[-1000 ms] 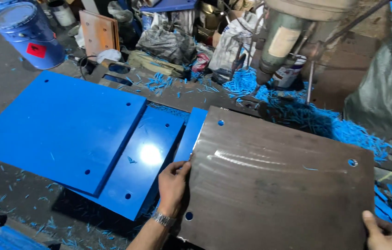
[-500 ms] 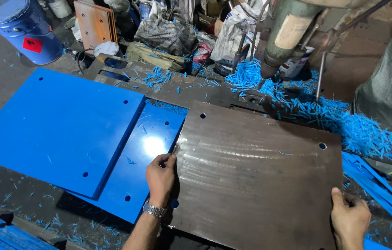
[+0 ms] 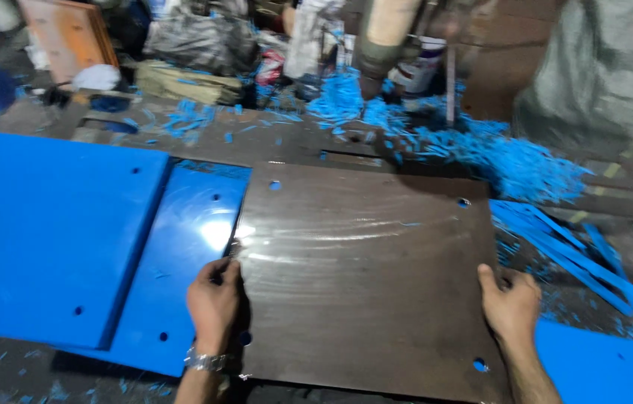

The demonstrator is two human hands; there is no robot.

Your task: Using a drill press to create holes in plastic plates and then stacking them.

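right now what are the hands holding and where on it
Both hold the dark metal plate: left hand on its left edge, right hand on its right edge.

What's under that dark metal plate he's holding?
Blue sheets stick out from beneath the dark metal plate at its left and lower right; anything under its middle is covered.

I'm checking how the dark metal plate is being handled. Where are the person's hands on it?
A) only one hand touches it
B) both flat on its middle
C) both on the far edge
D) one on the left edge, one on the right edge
D: the left hand grips the left edge of the dark metal plate and the right hand grips its right edge.
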